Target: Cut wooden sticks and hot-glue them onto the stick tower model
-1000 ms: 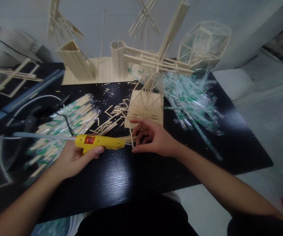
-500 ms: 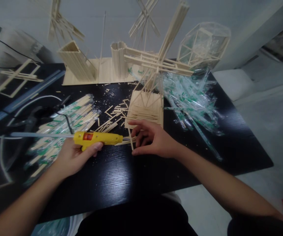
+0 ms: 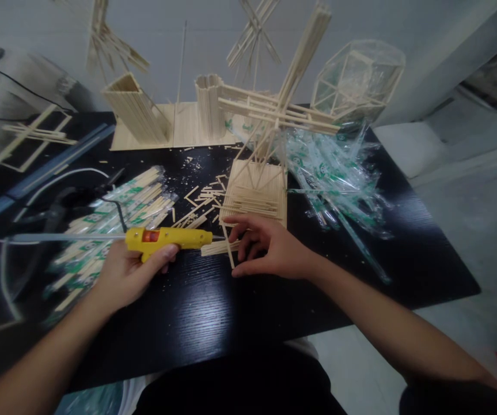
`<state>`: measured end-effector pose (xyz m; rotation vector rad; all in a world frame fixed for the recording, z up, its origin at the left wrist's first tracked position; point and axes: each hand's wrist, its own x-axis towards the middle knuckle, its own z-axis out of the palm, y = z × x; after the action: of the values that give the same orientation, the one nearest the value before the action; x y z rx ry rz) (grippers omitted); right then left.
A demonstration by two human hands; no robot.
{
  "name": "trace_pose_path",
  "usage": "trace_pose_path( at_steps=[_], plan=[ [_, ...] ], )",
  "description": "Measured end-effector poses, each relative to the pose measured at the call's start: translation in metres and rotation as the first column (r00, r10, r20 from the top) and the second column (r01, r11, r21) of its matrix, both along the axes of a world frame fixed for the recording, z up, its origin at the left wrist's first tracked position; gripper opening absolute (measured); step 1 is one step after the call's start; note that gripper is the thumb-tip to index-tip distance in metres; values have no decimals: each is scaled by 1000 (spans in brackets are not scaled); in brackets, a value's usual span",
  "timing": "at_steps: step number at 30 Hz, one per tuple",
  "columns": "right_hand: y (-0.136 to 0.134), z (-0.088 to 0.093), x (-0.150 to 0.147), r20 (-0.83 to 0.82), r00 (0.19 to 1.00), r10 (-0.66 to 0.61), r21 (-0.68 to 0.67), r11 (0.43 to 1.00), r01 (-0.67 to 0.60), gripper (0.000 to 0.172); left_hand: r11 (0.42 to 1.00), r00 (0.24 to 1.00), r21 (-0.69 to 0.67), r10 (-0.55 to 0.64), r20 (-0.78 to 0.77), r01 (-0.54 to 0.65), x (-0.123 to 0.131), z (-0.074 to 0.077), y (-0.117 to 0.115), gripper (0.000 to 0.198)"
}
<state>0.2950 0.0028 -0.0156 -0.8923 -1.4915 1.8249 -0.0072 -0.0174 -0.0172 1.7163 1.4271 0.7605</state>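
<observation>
Grey wall (image 3: 153, 40) across the top of the frame, black table (image 3: 265, 311) below it, wood grain showing in a glare patch at lower centre. Left hand (image 3: 131, 274), left of centre, is wrapped around a yellow glue gun (image 3: 183, 237), thumb along its near side; a long pale glue stick (image 3: 71, 237) runs out the back toward the left edge. Right hand (image 3: 269, 248), at centre, pinches a thin wooden stick (image 3: 228, 248) end to end between thumb and index finger, other fingers curled. Gun nozzle points at this stick near its upper part; cannot tell if they touch. Loose sticks (image 3: 217, 248) lie flat just beyond, partly behind the held one. Above the right hand, a slatted wooden base (image 3: 254, 173) carries a stick structure with crossed arms (image 3: 283, 109). Cut scraps (image 3: 207, 193) litter the table left of the base. Wrapped chopsticks (image 3: 140, 196) lie in a spread at left, partly behind the left hand; clear-and-green wrappers (image 3: 330, 173) heap up right of the base. Upper left of centre, a triangular tower (image 3: 133, 112) and fluted column (image 3: 209, 109) stand on flat wooden boards (image 3: 183, 129).
</observation>
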Motion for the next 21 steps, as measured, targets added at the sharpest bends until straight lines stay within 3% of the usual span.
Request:
trace_pose_path(
  at_steps=[8,17,21],
  plan=[
    [-1,-2,1,-1,1000,20,10,1000,-20,83,1000,1000,26,15,-28,-14,1,1,1,30],
    [-1,0,1,-8,999,34,22,999,-33,81,998,997,47,54,-62,-51,10,13,3,30],
    [0,4,4,-15,999,32,19,999,-32,80,991,989,38,132,-64,-130,15,18,3,28]
  ],
)
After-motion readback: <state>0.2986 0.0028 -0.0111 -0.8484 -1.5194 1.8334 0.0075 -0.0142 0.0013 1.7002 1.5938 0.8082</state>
